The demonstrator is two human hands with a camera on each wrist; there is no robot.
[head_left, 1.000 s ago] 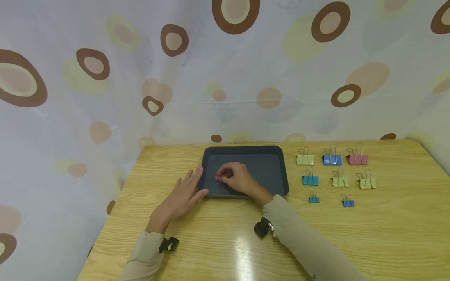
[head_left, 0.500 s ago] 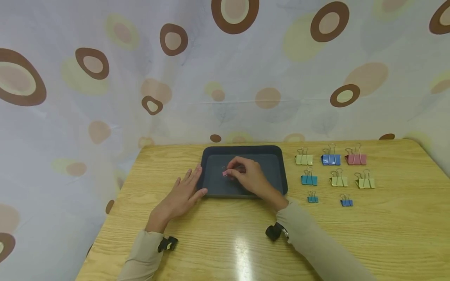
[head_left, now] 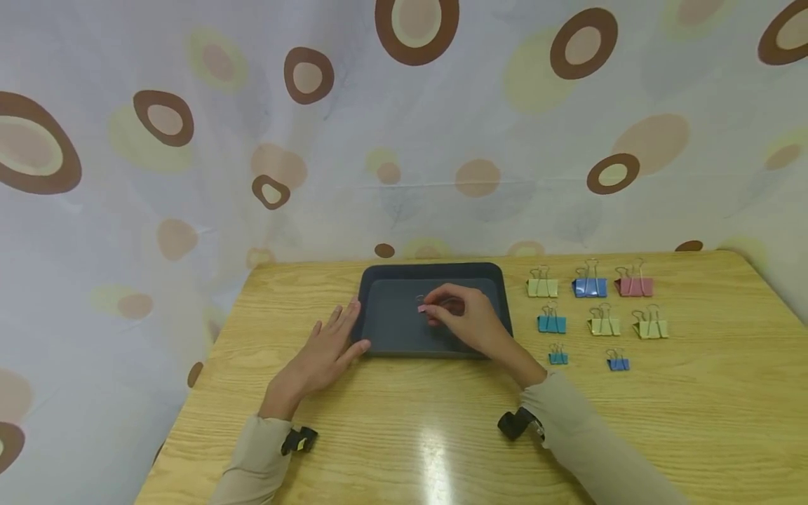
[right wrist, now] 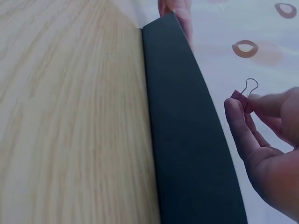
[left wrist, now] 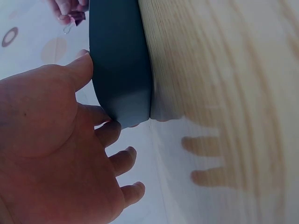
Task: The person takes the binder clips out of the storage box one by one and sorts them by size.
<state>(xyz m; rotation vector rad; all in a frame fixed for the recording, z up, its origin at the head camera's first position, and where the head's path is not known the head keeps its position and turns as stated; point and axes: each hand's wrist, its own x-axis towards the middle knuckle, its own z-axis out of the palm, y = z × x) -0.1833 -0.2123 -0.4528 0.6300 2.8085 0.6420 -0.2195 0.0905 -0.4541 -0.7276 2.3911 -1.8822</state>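
Note:
Between thumb and fingertips, my right hand (head_left: 467,319) pinches a small pink binder clip (right wrist: 241,98) above the dark grey tray (head_left: 398,330). One wire handle of the clip sticks up in the right wrist view. With fingers extended, my left hand (head_left: 322,358) touches the tray's left end; in the left wrist view its thumb and some fingertips meet the tray wall (left wrist: 121,60). No other thing shows inside the tray, though my right hand hides part of its floor.
Right of the tray, several binder clips stand in rows on the wooden table (head_left: 379,435): among them a large blue clip (head_left: 590,287), a large pink clip (head_left: 635,287), a teal clip (head_left: 552,324) and a small blue clip (head_left: 618,364). A patterned cloth (head_left: 353,140) hangs behind.
My right hand has lifted the pink binder clip from the tray's left part and carried it rightward over the tray. The left hand stays at the tray's left end.

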